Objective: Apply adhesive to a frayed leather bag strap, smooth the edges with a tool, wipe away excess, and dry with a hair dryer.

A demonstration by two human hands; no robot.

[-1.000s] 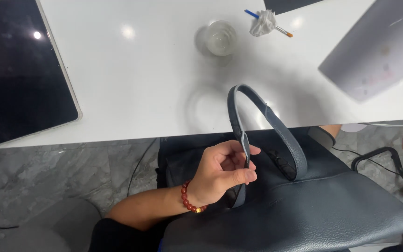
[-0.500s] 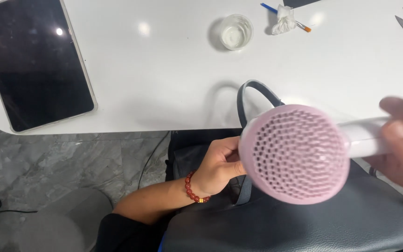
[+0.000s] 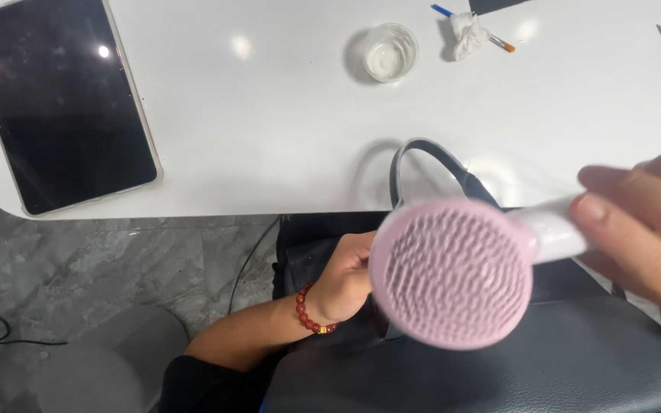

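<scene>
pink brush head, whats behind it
Behind the pink brush head lie the dark bag and its grey handle strap. The left hand reaches in there; its fingers and the strap's lower part are covered.

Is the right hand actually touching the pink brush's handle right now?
Touching. The head view shows the right hand wrapped around the white handle of the round pink brush, thumb lying on it, with no gap visible despite motion blur.

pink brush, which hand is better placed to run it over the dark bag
Right. The right hand already grips the pink brush by its handle above the dark bag; the left hand is at the strap.
</scene>
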